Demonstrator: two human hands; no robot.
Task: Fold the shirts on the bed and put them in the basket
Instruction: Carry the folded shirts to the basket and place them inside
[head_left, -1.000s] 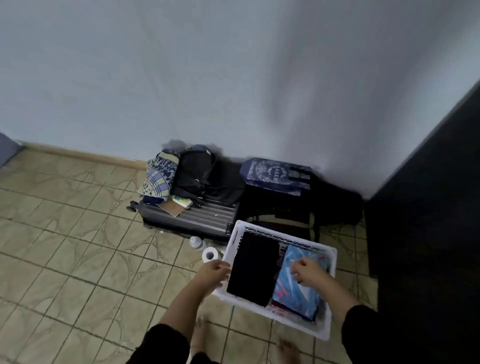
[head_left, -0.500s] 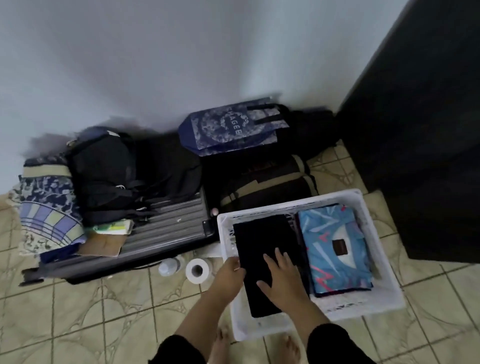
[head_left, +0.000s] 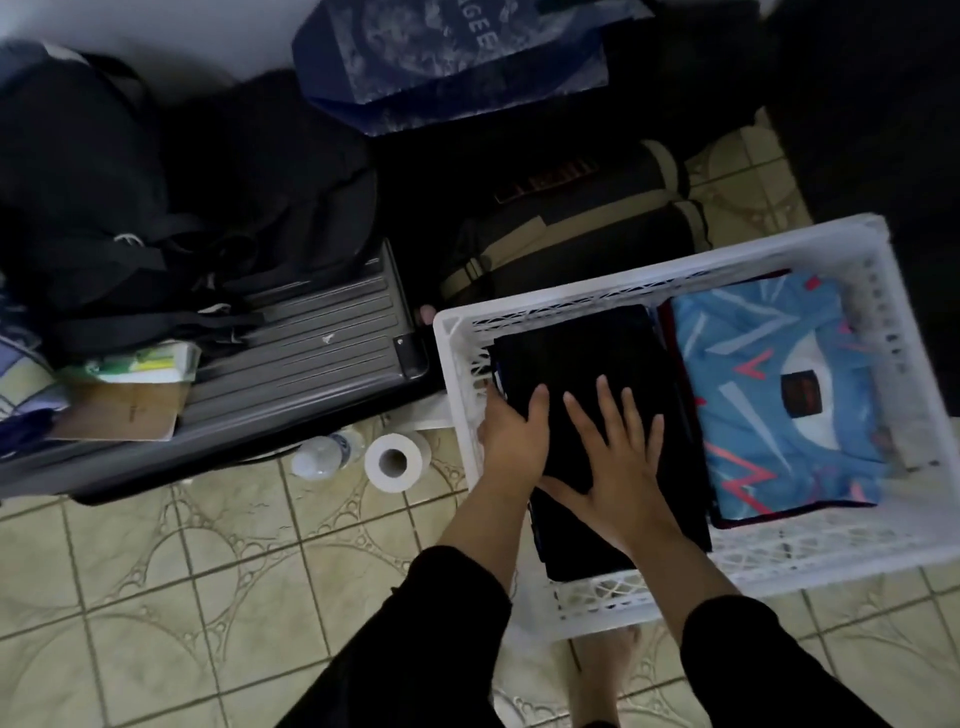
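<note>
So compared to a second ago, the right hand (head_left: 618, 467) has come off the blue patterned folded shirt (head_left: 779, 400) and moved over onto the black folded shirt (head_left: 587, 374), where it now lies flat with fingers spread and straight, pressing down, not gripping anything. The left hand (head_left: 511, 431) is at the shirt's left edge, thumb on top and the other fingers tucked down the side between the fabric and the wall of the white plastic lattice basket (head_left: 623, 291), so it looks like it's holding that edge. To me that reads as the black shirt being basically placed, just getting squared up and flattened. It sits in the left half of the basket, touching the blue one at its 3 o'clock. Its long axis runs roughly 6 to 12, tilted slightly toward 11. Can't tell which end is the collar, too dark.
</note>
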